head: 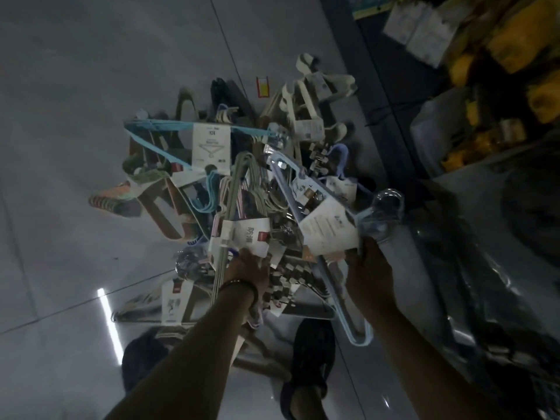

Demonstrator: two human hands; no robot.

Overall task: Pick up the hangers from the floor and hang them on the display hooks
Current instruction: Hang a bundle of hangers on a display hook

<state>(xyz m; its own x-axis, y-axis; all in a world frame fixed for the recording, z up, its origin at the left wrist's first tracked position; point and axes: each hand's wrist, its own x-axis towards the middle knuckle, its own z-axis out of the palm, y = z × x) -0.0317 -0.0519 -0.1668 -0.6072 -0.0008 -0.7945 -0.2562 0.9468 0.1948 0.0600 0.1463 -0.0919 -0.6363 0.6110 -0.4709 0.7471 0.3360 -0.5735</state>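
Observation:
A tangled pile of packaged hangers [212, 177] lies on the grey tiled floor in front of me. My right hand [368, 274] grips a bundle of pale blue hangers [330, 225] with a white label, lifted above the pile, its hooks pointing up right. My left hand [247, 269] reaches into the pile and closes around a bundle of thin grey-green hangers [230, 207] with a white card label. A dark band circles my left wrist. No display hooks are visible in this view.
Cream wide-shouldered hangers [312, 92] lie at the pile's far side beside a small red and yellow tag [262, 87]. Shelves with yellow and white packaged goods [485, 56] run along the right. My dark shoes [312, 365] stand near the bottom.

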